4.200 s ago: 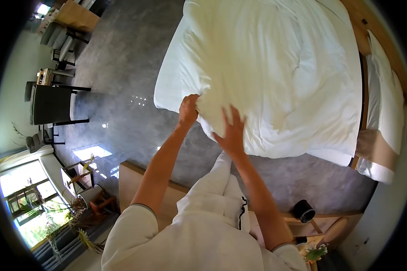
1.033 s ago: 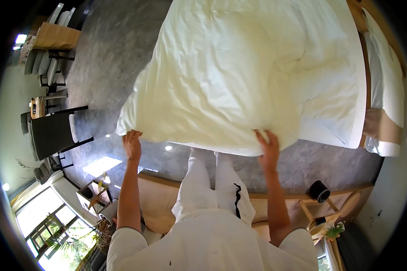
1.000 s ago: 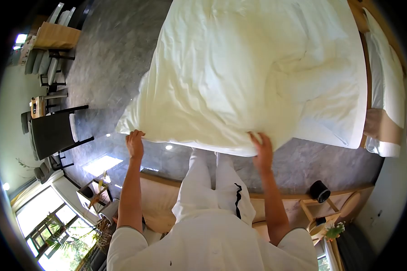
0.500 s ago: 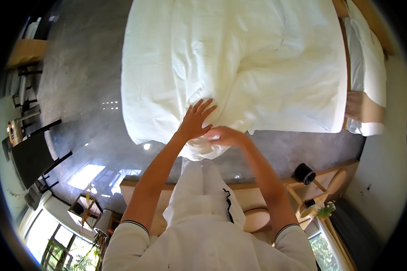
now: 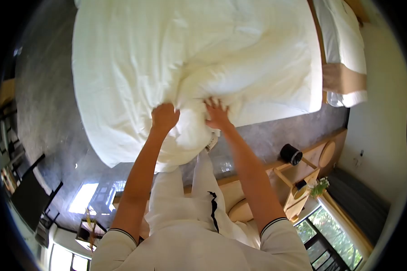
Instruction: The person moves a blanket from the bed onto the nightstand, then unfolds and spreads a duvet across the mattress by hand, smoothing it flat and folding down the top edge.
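Observation:
A large white duvet (image 5: pixel 122 58) spreads over the bed before me, wrinkled and bunched where its near edge hangs down by my legs. My left hand (image 5: pixel 165 118) is closed on a fold of the duvet near this edge, its fingertips hidden in the cloth. A little to its right, my right hand (image 5: pixel 218 115) lies on the duvet with fingers spread, pressing on the raised bunch. The cloth between the two hands is puffed up.
White bedding with a brown band (image 5: pixel 344 77) lies at the right. Behind me on the right are a black cylindrical bin (image 5: pixel 291 154), a wooden stool frame (image 5: pixel 298 180) and white flowers (image 5: pixel 320 186). A dark chair (image 5: pixel 30 198) stands left on the grey floor (image 5: pixel 45 104).
My hands have moved apart, the left going left and closing on the cloth, the right spreading its fingers on the duvet. The view has shifted right, and the near edge's bunch has loosened.

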{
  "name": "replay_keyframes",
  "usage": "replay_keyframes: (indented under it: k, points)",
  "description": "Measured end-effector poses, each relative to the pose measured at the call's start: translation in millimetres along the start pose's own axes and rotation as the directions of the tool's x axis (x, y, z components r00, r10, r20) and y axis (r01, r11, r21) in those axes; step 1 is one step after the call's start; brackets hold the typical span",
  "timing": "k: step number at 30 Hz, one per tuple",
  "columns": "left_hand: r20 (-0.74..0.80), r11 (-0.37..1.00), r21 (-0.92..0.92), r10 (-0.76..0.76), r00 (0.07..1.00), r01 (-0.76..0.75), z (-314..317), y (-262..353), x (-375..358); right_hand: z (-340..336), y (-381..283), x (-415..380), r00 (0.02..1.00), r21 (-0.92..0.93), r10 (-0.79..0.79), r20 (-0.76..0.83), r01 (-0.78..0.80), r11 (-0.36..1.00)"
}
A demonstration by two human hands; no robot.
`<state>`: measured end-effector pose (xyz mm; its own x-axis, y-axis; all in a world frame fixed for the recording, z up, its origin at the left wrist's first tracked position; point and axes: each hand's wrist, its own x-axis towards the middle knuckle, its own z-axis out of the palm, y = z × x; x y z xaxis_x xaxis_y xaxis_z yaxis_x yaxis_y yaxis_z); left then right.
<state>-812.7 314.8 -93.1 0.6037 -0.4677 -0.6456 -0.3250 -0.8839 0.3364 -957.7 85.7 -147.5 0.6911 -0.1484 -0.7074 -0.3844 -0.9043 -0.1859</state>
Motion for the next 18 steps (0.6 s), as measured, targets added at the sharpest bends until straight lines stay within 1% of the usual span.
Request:
replay_keyframes:
  k: [1, 2, 3, 4, 5, 6, 7, 8, 9, 10, 11, 12, 13, 14, 15, 17, 18]
  points:
    - [-0.293, 0.988, -0.036, 0.13, 0.947, -0.147, 2.4, 22.2, 4.5, -7.7, 7.8, 4.8, 0.999, 0.077, -0.038, 0.037, 0.035, 0.996]
    - [-0.446, 0.918, -0.223, 0.202, 0.872, -0.327, -19.5, 58.9, 2.8, -10.7, 21.7, 11.7, 0.999, 0.089, -0.016, 0.034, 0.013, 0.996]
    - [-0.434, 0.914, -0.216, 0.224, 0.873, -0.342, -11.3, 79.2, 15.5, -14.2, 37.3, 17.3, 0.989, 0.34, -0.14, 0.039, 0.119, 0.933]
    - [-0.468, 0.878, -0.124, 0.359, 0.807, -0.462, -2.9, 100.7, 29.2, -16.4, 56.0, 16.7, 0.964, 0.565, -0.266, 0.005, 0.216, 0.796]
    - [-0.495, 0.825, -0.027, 0.48, 0.724, -0.565, 10.2, 121.1, 41.1, -21.6, 77.3, 8.6, 0.965, 0.57, -0.262, -0.003, 0.216, 0.793]
    - [-0.268, 0.903, 0.136, 0.43, 0.862, -0.408, 27.8, 138.9, 48.8, -31.4, 97.7, -3.1, 0.959, 0.498, -0.24, -0.152, 0.284, 0.819]
    - [-0.271, 0.903, 0.147, 0.43, 0.861, -0.405, 43.8, 151.9, 52.3, -41.3, 120.5, -16.4, 0.927, 0.418, -0.226, -0.3, 0.341, 0.842]
    - [-0.228, 0.909, 0.278, 0.377, 0.898, -0.311, 57.3, 163.4, 51.9, -55.2, 149.4, -36.1, 0.911, 0.128, -0.27, -0.313, 0.322, 0.938]
    - [-0.191, 0.887, 0.407, 0.318, 0.929, -0.22, 71.8, 175.0, 55.7, -56.0, 185.0, -45.7, 0.901, 0.074, -0.25, -0.356, 0.294, 0.953]
    - [-0.164, 0.886, 0.437, 0.247, 0.955, -0.154, 92.2, 186.3, 65.9, -55.1, 224.0, -53.1, 0.888, 0.021, -0.233, -0.397, 0.262, 0.965]
    - [-0.169, 0.879, 0.452, 0.251, 0.953, -0.151, 116.3, 196.3, 82.2, -53.9, 269.4, -56.4, 0.881, 0.029, -0.232, -0.412, 0.267, 0.963]
    - [-0.225, 0.953, 0.287, 0.165, 0.96, -0.097, 141.2, 201.6, 98.6, -48.6, 312.2, -60.0, 0.878, -0.052, -0.181, -0.442, 0.176, 0.983]
    - [-0.251, 0.992, 0.113, 0.075, 0.965, -0.048, 166.7, 209.6, 109.1, -40.0, 348.6, -69.3, 0.876, -0.12, -0.121, -0.467, 0.073, 0.99]
    - [-0.295, 0.995, 0.101, 0.012, 0.955, 0.018, 175.3, 242.5, 109.1, -38.7, 383.9, -82.2, 0.863, -0.125, -0.109, -0.493, 0.054, 0.991]
    - [-0.274, 0.994, 0.113, 0.023, 0.961, 0.009, 185.9, 273.5, 101.5, -35.8, 410.4, -100.6, 0.871, -0.106, -0.089, -0.483, 0.042, 0.993]
    - [-0.312, 0.985, 0.027, -0.151, 0.938, 0.168, 187.8, 350.2, 100.0, -48.0, 468.0, -113.2, 0.87, -0.029, -0.034, -0.493, 0.023, 0.999]
    - [-0.327, 0.992, 0.058, -0.088, 0.941, 0.113, 189.6, 384.4, 98.6, -46.4, 498.3, -115.1, 0.878, -0.017, 0.013, -0.479, -0.024, 1.0]
